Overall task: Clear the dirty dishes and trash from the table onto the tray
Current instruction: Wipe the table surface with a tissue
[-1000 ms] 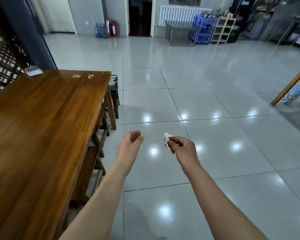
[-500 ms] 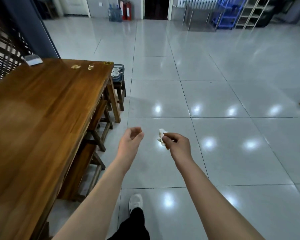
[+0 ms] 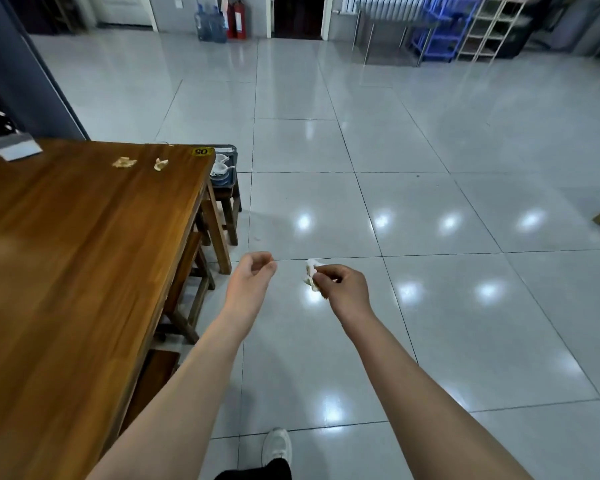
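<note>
My right hand (image 3: 343,287) pinches a crumpled white tissue (image 3: 311,275) over the tiled floor, right of the wooden table (image 3: 77,258). My left hand (image 3: 252,282) hangs beside it with loosely curled fingers and holds nothing. Two crumpled tissue scraps lie near the table's far end, one (image 3: 124,162) left of the other (image 3: 160,164). Past the table's far corner a dark tray (image 3: 231,168) sits on a stool (image 3: 230,206) and holds white dishes (image 3: 219,166).
A tissue pack (image 3: 16,147) lies at the table's far left corner. Wooden benches (image 3: 187,271) stand under the table's right edge. Water bottles (image 3: 210,24), fire extinguishers (image 3: 236,19), a blue cart (image 3: 433,39) and a shelf rack (image 3: 489,29) line the far wall.
The view has moved forward along the table and tilted down; the far corner and tray stool are closer. My foot has come into view. Both hands keep their grips.
</note>
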Demonstrator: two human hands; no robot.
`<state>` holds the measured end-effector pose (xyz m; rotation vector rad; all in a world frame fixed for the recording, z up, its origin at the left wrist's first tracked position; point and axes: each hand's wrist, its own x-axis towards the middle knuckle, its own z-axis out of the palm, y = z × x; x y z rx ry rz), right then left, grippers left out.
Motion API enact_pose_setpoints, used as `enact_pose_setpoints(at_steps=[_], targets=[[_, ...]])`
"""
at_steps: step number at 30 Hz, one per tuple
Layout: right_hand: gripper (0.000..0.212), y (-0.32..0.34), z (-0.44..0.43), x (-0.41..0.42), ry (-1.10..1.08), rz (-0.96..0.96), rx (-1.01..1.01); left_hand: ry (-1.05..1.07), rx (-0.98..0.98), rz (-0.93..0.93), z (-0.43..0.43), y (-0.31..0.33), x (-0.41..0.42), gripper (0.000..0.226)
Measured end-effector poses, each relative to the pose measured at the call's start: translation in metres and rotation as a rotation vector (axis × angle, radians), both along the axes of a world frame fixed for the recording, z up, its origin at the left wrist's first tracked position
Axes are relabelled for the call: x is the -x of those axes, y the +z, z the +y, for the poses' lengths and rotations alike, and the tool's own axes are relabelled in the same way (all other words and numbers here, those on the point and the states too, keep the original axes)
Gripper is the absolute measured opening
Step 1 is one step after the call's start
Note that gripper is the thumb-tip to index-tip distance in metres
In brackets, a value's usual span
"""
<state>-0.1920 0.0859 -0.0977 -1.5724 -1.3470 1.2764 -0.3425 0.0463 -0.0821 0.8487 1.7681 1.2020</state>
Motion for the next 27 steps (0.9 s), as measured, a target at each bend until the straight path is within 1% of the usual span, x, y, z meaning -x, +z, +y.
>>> enact_pose_setpoints(at_steps=[9,13,16,22,27], targets=[[0.014,-0.001,0.073,0.021,-0.007,-0.009,-0.016,-0.008,-0.007,-0.011,0.064,-0.002,0.033,0.022],[0.013,-0.005,0.115,0.030,0.015,0.002,-0.015,0.014,0.019,-0.029,0.100,-0.005,0.045,0.020],[0.013,-0.010,0.155,0.041,0.043,0.007,-0.013,0.051,0.031,-0.035,0.134,-0.009,0.055,0.020],[0.006,-0.020,0.247,0.063,0.107,0.028,-0.003,0.112,0.041,-0.025,0.212,-0.008,0.073,0.024],[0.006,-0.023,0.312,0.081,0.179,0.020,0.024,0.202,0.047,-0.023,0.275,-0.006,0.088,0.016]])
